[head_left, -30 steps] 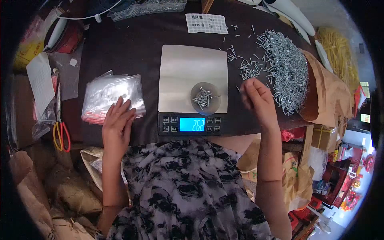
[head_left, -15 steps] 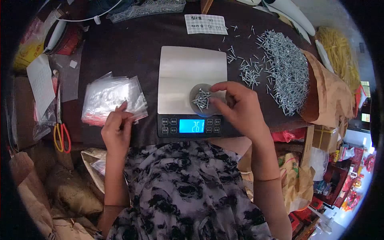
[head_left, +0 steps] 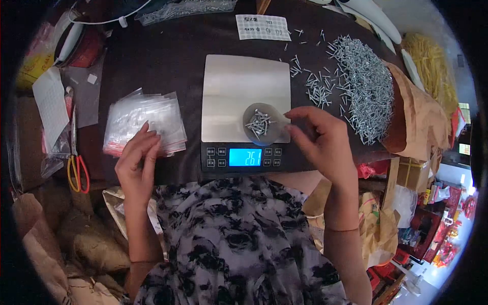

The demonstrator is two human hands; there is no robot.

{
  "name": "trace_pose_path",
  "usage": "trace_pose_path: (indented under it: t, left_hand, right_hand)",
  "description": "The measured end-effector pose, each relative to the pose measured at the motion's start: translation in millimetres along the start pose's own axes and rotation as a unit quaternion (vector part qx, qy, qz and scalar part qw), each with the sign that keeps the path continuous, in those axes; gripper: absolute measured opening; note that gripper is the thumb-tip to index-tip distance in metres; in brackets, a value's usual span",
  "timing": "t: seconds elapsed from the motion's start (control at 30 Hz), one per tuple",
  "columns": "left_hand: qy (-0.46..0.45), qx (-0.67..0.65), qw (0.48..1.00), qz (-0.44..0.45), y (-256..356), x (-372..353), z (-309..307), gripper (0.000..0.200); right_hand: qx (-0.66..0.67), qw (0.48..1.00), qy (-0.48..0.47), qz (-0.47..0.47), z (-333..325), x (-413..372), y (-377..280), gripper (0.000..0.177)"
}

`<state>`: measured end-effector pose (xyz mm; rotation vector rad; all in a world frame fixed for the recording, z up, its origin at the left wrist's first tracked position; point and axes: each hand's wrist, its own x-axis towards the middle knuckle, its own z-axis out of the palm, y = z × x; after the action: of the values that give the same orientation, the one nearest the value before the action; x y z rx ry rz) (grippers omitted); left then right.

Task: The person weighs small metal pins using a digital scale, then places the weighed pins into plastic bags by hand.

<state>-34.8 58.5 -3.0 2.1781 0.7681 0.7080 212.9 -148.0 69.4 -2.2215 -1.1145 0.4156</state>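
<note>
A digital scale sits in the middle of the dark table, and its blue display reads 261. A small round dish holding several screws stands on the plate's near right corner. My right hand is just right of the dish, with its index fingertip and thumb spread at the rim. I cannot tell whether they grip it. My left hand lies with its fingertips on the near edge of a stack of small clear zip bags.
A big heap of silver screws lies right of the scale on brown paper, with loose screws scattered towards the scale. Scissors lie at the left edge. A gridded paper label lies behind the scale. Clutter fills the far left.
My right hand went from the screw heap to over the dish, then drew back to its right rim. The reading dropped from 262 to 261. My left hand slid slightly nearer on the bags.
</note>
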Motion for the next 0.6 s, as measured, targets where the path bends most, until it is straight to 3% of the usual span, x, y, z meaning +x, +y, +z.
trace_pose_path:
  t: [0.37,0.6]
  left_hand:
    - [0.02,0.003,1.0,0.013,7,3,-12,0.023]
    - [0.092,0.001,0.995,0.037,6,0,-11,0.02]
  right_hand:
    - [-0.019,1.0,0.006,0.023,-2,-5,13,0.02]
    - [-0.006,1.0,0.0,-0.029,5,4,2,0.02]
